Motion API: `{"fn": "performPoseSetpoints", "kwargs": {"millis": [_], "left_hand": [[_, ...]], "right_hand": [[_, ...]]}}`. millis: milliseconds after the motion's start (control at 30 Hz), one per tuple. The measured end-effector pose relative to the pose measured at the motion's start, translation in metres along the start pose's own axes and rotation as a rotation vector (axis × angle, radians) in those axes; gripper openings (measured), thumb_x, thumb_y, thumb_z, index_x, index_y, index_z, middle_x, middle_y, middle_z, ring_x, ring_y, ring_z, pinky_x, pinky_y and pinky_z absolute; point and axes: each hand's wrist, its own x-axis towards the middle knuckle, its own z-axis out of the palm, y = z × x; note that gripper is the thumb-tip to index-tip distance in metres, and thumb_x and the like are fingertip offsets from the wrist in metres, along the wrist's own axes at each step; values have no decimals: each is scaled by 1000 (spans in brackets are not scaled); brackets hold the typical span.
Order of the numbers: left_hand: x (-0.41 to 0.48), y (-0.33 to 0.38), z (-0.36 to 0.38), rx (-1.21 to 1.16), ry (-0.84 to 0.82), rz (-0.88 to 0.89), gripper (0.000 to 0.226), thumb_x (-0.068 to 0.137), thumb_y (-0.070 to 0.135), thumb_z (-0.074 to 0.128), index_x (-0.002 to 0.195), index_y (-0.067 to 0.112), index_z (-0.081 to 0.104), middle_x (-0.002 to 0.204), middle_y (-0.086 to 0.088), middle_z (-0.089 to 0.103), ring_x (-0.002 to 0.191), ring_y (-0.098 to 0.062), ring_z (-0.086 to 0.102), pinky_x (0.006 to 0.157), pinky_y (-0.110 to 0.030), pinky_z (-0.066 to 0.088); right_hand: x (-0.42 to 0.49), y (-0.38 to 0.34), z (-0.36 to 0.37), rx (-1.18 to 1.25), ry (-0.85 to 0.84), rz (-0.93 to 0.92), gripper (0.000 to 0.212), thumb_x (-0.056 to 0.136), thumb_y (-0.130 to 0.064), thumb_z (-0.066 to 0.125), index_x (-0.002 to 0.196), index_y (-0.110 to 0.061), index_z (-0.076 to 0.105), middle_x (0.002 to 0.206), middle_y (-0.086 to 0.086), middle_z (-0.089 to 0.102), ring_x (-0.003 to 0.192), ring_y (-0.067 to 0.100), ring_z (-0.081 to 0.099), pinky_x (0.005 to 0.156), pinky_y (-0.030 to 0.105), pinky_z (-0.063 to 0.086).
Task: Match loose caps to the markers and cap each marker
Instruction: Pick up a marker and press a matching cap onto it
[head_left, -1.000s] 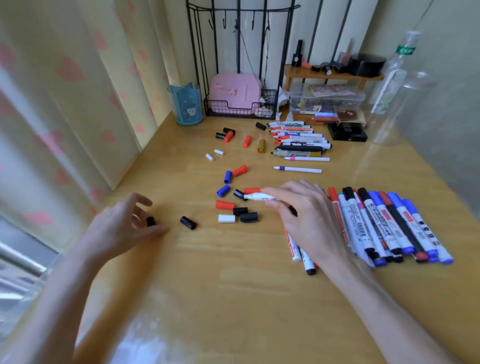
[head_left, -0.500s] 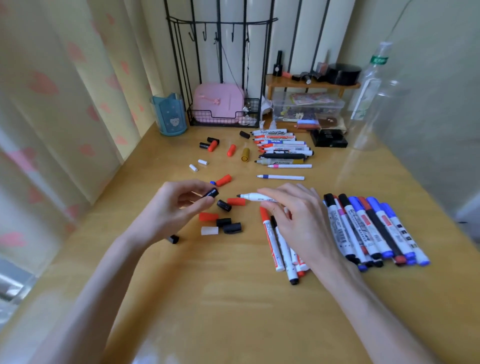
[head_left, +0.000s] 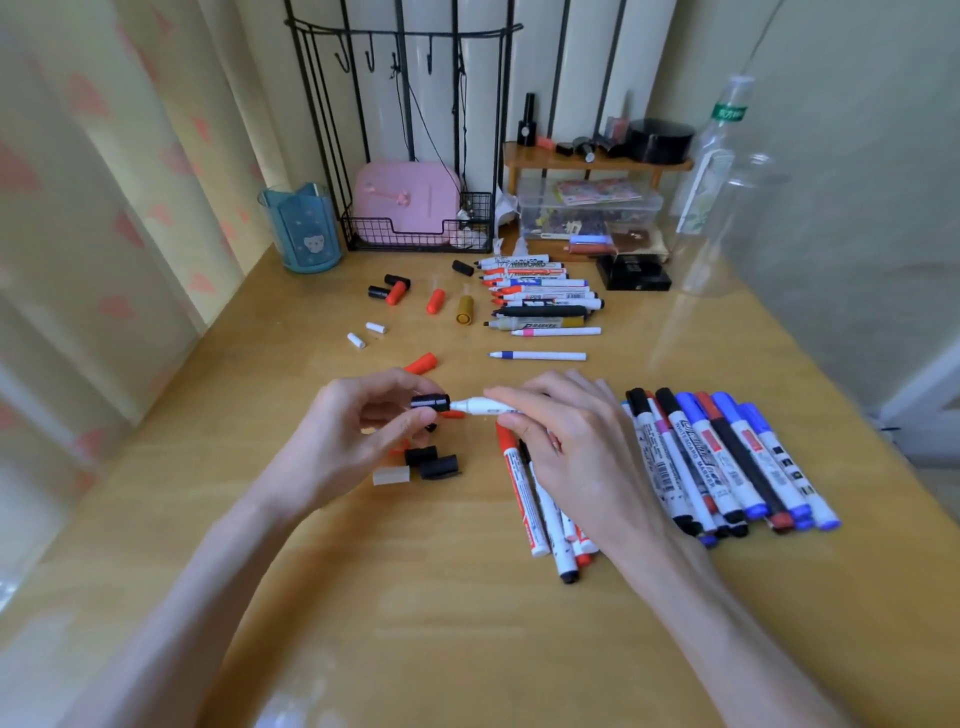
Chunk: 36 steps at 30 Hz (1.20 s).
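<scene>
Wooden desk: left fingers round black cap, right fingers round white marker

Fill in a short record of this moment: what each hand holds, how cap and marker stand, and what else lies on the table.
left hand: pinches a black cap
right hand: holds a white marker, tip pointing left
cap and marker: cap at the tip, not pushed home
capped markers: in a row right of the right hand
loose caps: black, white, red, near the left hand
far markers: stacked, several uncapped
</scene>
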Motion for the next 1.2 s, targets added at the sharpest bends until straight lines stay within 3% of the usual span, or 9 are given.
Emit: {"fn": "performPoseSetpoints", "kwargs": {"millis": [133, 300, 400, 567, 800, 933, 1100, 1200], "left_hand": [[-2, 2, 7, 41, 1, 45, 17, 95, 14, 72, 111, 17, 76, 93, 3, 79, 82, -13, 76, 84, -24, 59], [-5, -2, 19, 194, 37, 130, 13, 104, 24, 63, 110, 23, 74, 80, 9, 71, 76, -16, 70, 77, -31, 57], [-5, 0, 22, 339, 84, 261, 20, 106, 36, 51, 108, 26, 69, 77, 11, 60, 71, -12, 59, 68, -34, 51], [-2, 8, 24, 323, 123, 318, 20, 107, 33, 51, 107, 22, 68, 75, 14, 54, 68, -11, 54, 64, -31, 47], [-2, 6, 20, 309, 61, 247, 20, 107, 32, 51, 109, 23, 68, 79, 10, 60, 70, -16, 57, 65, -31, 47], [0, -2, 7, 329, 7, 152, 22, 111, 28, 47, 96, 30, 64, 70, 10, 57, 62, -15, 51, 57, -22, 36], [-3, -30, -5, 375, 15, 94, 15, 106, 29, 58, 113, 31, 71, 97, 30, 67, 90, 0, 61, 76, -14, 42], [4, -34, 11, 460, 16, 180, 18, 102, 29, 64, 118, 28, 73, 107, 20, 63, 102, -4, 53, 88, -14, 39]], "right_hand": [[0, -2, 1, 24, -32, -33, 26, 96, -17, 75, 121, -25, 76, 94, -9, 67, 86, 17, 57, 72, 39, 41], [-2, -4, 2, -2, -4, -33, 24, 95, -16, 75, 118, -23, 77, 89, -7, 66, 82, 19, 57, 68, 43, 43], [-4, -9, 0, -67, 62, -51, 32, 87, -5, 82, 113, -23, 79, 89, -9, 68, 78, 20, 58, 62, 42, 42], [-1, -12, -3, -128, 145, -82, 44, 78, 8, 81, 109, -23, 81, 88, -9, 69, 73, 21, 57, 58, 39, 36], [4, -7, -10, -74, 57, -132, 42, 83, 7, 77, 115, -20, 80, 92, -7, 72, 78, 19, 59, 65, 34, 32], [6, 0, -17, -140, 131, -153, 54, 76, 19, 70, 114, -17, 80, 97, -3, 73, 84, 24, 62, 71, 36, 32], [7, 18, -23, -132, 133, -82, 47, 80, 13, 78, 114, -19, 80, 97, -6, 73, 86, 17, 58, 72, 35, 28], [4, 13, -14, -130, 84, -61, 44, 83, 9, 79, 115, -21, 79, 96, -7, 71, 87, 16, 57, 70, 36, 32]]}}
